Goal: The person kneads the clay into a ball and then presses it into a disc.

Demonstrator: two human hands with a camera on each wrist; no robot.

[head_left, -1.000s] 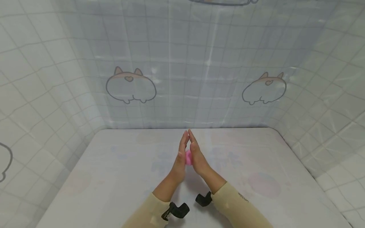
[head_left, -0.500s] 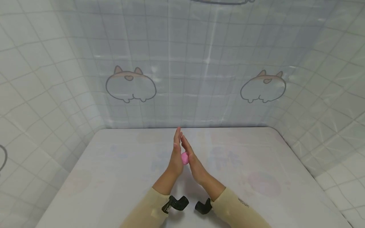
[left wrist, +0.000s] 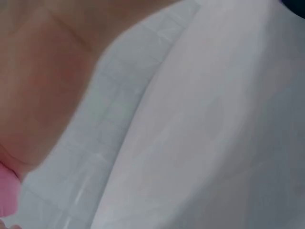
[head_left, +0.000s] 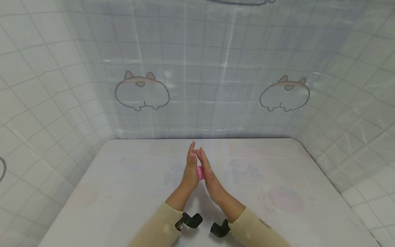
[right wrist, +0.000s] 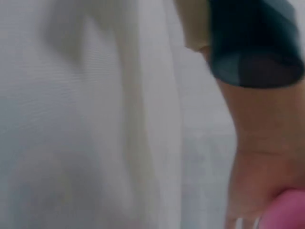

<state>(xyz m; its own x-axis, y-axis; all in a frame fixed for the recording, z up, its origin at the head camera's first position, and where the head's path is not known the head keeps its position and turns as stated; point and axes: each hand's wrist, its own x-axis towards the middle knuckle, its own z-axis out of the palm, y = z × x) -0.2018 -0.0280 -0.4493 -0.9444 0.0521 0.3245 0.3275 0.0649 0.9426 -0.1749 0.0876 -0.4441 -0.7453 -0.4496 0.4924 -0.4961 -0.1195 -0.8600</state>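
Note:
A small pink ball of what looks like modelling clay is pressed between my two palms, above the table. My left hand stands on edge against its left side, fingers straight and pointing away from me. From the other side my right hand leans in with its fingers also straight, tips close to the left hand's fingers. In the left wrist view part of the pink clay shows at the lower left below a palm. The right wrist view catches the clay at the lower right, against a palm.
The white table carries faint printed patterns. Behind it hangs a grid-patterned curtain with cartoon animal prints, and it continues along both sides. Black wrist cameras jut inward from both cream sleeves, close to each other.
Both hands have shifted slightly left and slid back and forth against each other. The pink clay has moved a little left with them and turned between the palms.

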